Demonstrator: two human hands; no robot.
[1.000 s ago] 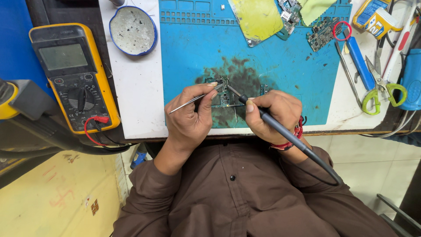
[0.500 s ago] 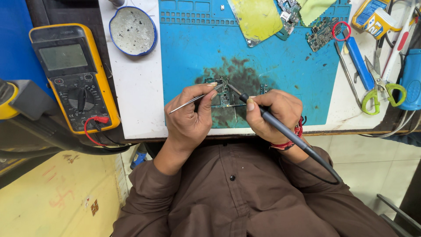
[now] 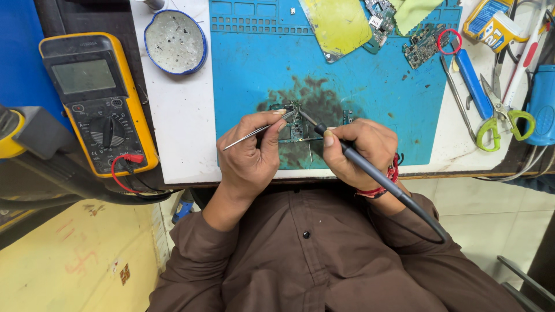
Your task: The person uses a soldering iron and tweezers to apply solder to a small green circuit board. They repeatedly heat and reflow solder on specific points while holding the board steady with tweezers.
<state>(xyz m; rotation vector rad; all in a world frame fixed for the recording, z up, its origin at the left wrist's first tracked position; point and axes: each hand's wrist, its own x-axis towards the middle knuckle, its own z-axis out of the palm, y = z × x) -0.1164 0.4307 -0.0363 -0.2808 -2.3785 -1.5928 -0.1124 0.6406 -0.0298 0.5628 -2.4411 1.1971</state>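
Note:
A small green circuit board (image 3: 296,126) lies on the dark-stained part of a blue work mat (image 3: 370,92). My left hand (image 3: 250,156) grips thin metal tweezers (image 3: 248,135), their tips resting on the board's top edge. My right hand (image 3: 359,151) holds a black soldering iron (image 3: 370,173) like a pen; its metal tip touches the board from the right. The iron's cable runs down past my right wrist, which wears a red band.
A yellow multimeter (image 3: 98,104) with red and black leads sits at left. A blue-rimmed round dish (image 3: 174,41) stands behind. Farther back lie a yellow-green sheet (image 3: 338,23) and more circuit boards (image 3: 425,45). Green-handled scissors (image 3: 500,112), a blue-handled tool (image 3: 473,81) and small boxes crowd the right.

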